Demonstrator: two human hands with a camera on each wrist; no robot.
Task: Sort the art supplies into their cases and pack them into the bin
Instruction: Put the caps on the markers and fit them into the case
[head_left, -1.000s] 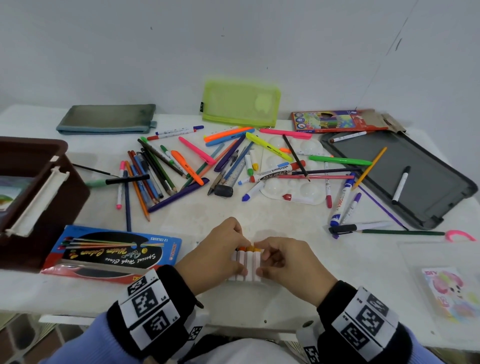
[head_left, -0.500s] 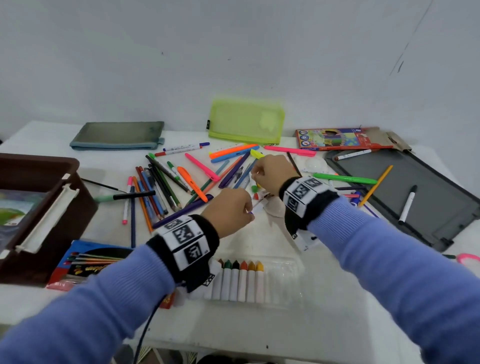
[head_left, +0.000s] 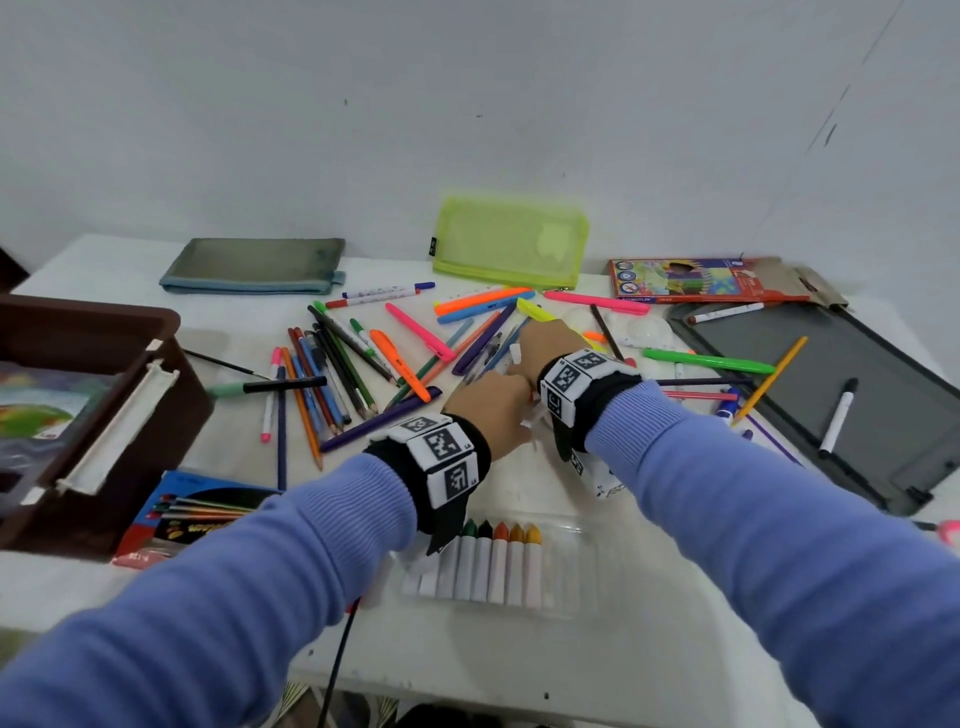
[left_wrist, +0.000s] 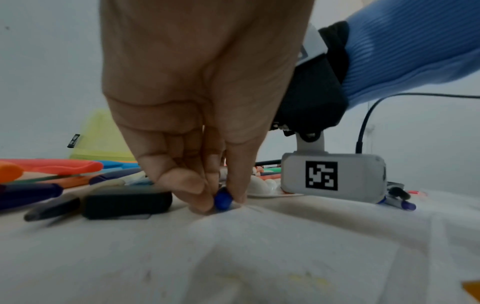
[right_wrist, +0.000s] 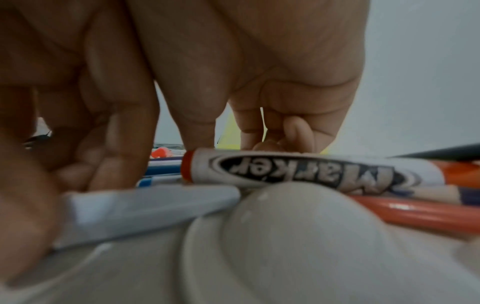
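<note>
A clear crayon case (head_left: 566, 561) lies open near the table's front edge with several white-wrapped crayons (head_left: 498, 561) lined up in it. Both hands reach past it into the loose pile of pens. My left hand (head_left: 488, 410) pinches the blue crayon (left_wrist: 223, 202) between thumb and fingertips (left_wrist: 197, 197), down on the white cloth. Just beyond it, my right hand (head_left: 545, 348) curls over the white paint palette (right_wrist: 285, 236) and holds a white-wrapped crayon (right_wrist: 145, 207) between thumb and fingers. A whiteboard marker (right_wrist: 311, 172) lies right behind it.
The brown bin (head_left: 156, 332) stands at the left edge, a blue coloured-pencil box (head_left: 197, 509) in front of it. Grey pouch (head_left: 254, 265), green mesh pouch (head_left: 511, 249) and a red pencil box (head_left: 691, 280) line the back. A dark drawing tablet (head_left: 831, 395) lies right. A black eraser (left_wrist: 127, 202) sits beside my left fingers.
A second ago both hands were at the crayon case near the front edge. They have reached forward into the pile, and each has closed on a crayon.
</note>
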